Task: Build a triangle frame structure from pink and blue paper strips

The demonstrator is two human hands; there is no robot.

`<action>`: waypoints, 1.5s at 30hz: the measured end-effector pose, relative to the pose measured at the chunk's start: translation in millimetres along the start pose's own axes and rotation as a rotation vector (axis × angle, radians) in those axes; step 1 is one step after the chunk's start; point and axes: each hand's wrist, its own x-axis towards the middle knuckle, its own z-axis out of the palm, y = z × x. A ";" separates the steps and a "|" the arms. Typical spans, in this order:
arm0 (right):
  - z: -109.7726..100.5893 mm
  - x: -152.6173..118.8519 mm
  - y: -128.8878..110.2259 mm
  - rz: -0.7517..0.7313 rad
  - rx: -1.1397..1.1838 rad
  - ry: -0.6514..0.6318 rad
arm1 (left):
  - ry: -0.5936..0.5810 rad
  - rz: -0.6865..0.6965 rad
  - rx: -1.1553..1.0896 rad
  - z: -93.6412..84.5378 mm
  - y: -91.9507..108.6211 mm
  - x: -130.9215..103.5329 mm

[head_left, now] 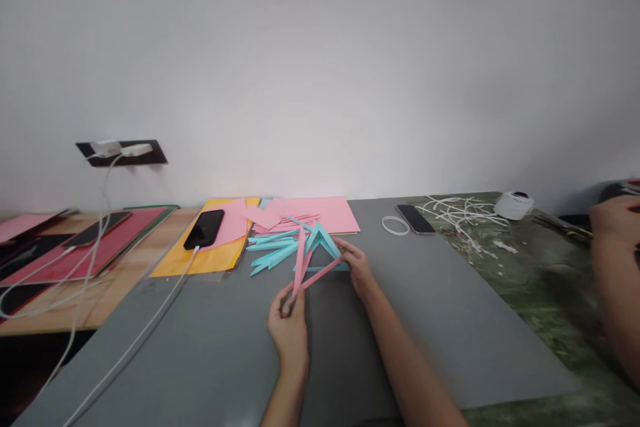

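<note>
Both hands work at the middle of the grey mat (440, 320), toward its far edge. The left hand (289, 327) is closed, fingertips pinched on the near ends of two pink paper strips (306, 270), which meet there in a point and spread apart away from the person. The right hand (356, 265) is closed on the far right corner of the figure, where one pink strip meets a blue folded triangle (323, 243); this grip appears to hold the joint steady while the other end is pinched.

Just left of the triangle lies a loose fan of blue strips (273, 250), roughly five, exact count not clear. Behind them, pink sheets (330, 212) lie at the mat's far edge, partly over a yellow sheet (213, 257).

Three phones are counted: one black phone (204, 228) on the yellow sheet with a white cable (150, 320) attached, one phone (97, 229) on the red sheets at the far left, one phone (416, 219) at the far right edge of the mat beside a white ring (395, 225). White scraps (465, 213) and a tape roll (513, 205) lie beyond. Another person's arm (617, 267) enters at the right edge
</note>
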 end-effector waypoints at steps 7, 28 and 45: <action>-6.9 -0.1 -5.1 -0.033 0.002 -0.071 | 0.004 0.074 0.027 2.0 1.2 0.0; -12.6 0.3 -7.7 0.030 -0.060 -0.137 | 0.038 0.168 0.002 3.0 -0.5 -6.3; -12.4 -2.8 -9.0 0.099 -0.087 -0.134 | 0.037 0.187 0.014 3.1 -5.2 -4.9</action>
